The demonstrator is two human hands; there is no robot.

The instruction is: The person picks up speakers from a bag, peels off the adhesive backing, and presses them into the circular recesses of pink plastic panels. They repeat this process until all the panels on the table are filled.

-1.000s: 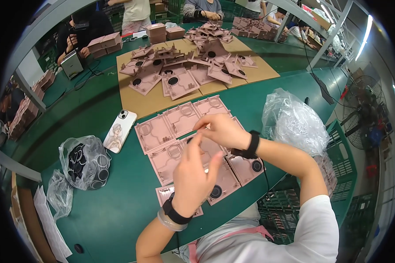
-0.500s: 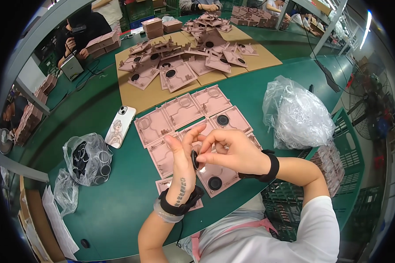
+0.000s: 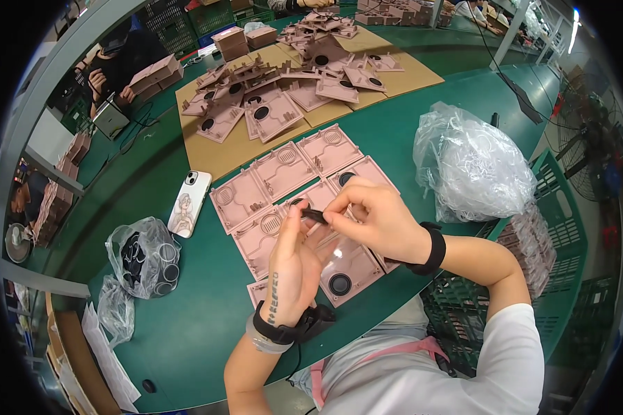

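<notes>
Between my two hands is a thin black round piece [image 3: 314, 214], seen nearly edge-on. My right hand [image 3: 375, 218] pinches its right end between thumb and forefinger. My left hand [image 3: 294, 266], palm turned up, has its thumb and fingertips closed at the other end; part of the piece is hidden there. Below them lie pink plastic panels [image 3: 237, 199] in rows, with round grilles and raised posts. One near panel bears a black disc [image 3: 340, 284], and another black disc [image 3: 346, 180] sits on a panel beyond my right hand.
A clear bag of black rings [image 3: 145, 257] and a phone [image 3: 190, 204] lie on the left. At right are a bulging clear plastic bag [image 3: 474, 166] and a green crate [image 3: 561, 242]. Piled panels [image 3: 273, 114] cover cardboard [image 3: 211, 155] at the back. Other people sit beyond.
The black piece has risen from beside my left palm to my left fingertips and tilted flatter. My right hand has moved slightly right; my left fingers have curled in. The view has shifted a little.
</notes>
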